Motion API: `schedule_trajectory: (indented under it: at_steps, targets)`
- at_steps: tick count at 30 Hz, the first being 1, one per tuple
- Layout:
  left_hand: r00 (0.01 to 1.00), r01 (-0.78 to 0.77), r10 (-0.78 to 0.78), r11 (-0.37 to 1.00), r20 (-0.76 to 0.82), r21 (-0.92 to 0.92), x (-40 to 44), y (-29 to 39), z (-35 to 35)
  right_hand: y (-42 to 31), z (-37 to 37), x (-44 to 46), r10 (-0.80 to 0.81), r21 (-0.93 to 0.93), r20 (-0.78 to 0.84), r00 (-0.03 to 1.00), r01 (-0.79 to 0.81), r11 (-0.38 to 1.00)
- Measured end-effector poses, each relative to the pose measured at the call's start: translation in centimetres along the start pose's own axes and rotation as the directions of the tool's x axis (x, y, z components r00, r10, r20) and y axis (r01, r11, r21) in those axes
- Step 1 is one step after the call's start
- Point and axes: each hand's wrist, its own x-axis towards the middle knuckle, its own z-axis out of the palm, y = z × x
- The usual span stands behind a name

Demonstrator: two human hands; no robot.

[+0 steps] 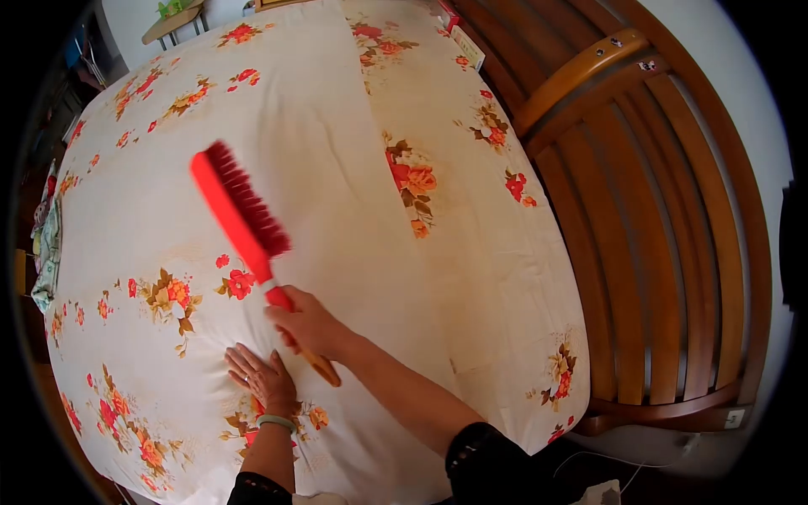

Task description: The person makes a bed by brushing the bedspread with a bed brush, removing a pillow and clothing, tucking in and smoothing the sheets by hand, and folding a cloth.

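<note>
My right hand (313, 323) is wrapped round the handle of a red bed brush (229, 206). Dark red bristles run along the brush's right side, and the wooden end of its handle sticks out below my fist. The brush is slightly blurred and tilts toward the upper left over the bed; whether it touches the sheet, I cannot tell. Flat on the floral bed sheet (320, 194), my left hand (264, 379) lies with fingers stretched out, just below the brush handle. A pale bangle (276, 422) circles my left wrist. Small creases show in the sheet around that hand.
A slatted wooden headboard (640, 244) borders the bed on the right. A small box (468, 48) stands by it at the far corner. Bunched cloth (48, 244) hangs at the left edge. A small table (172, 23) is beyond the far end. A cable (623, 463) runs at lower right.
</note>
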Motion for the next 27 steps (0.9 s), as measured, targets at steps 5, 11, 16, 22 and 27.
schedule_trajectory:
  at_steps: [5, 11, 16, 22, 27]
  targets:
    - [1.0, 0.018, -0.018, 0.999, 0.003, 0.041, 0.1, 0.0, 0.5, 0.7, -2.8, 7.6, 0.019, -0.511, -0.003, 1.0, -0.018, 0.859]
    - [1.0, 0.024, -0.025, 0.996, 0.012, 0.083, 0.5, 0.0, 0.8, -4.4, -27.1, -5.0, -0.144, -0.11, -0.743, 0.654, 0.092, 0.99]
    - [1.0, 0.005, -0.002, 0.993, -0.031, 0.122, 0.3, -0.5, 1.5, 6.3, -27.0, -25.5, 0.026, 0.052, -0.976, 0.218, 0.114, 0.992]
    - [1.0, -0.009, 0.009, 0.991, -0.003, 0.134, 0.3, -0.9, 1.4, 23.0, -8.5, -42.3, 0.336, 0.329, -0.914, -0.226, 0.068, 0.942]
    - [0.999, -0.003, 0.012, 0.987, -0.049, 0.163, 0.3, -0.8, 1.8, 21.2, -2.9, -38.1, 0.071, 0.072, -0.992, -0.103, -0.001, 0.997]
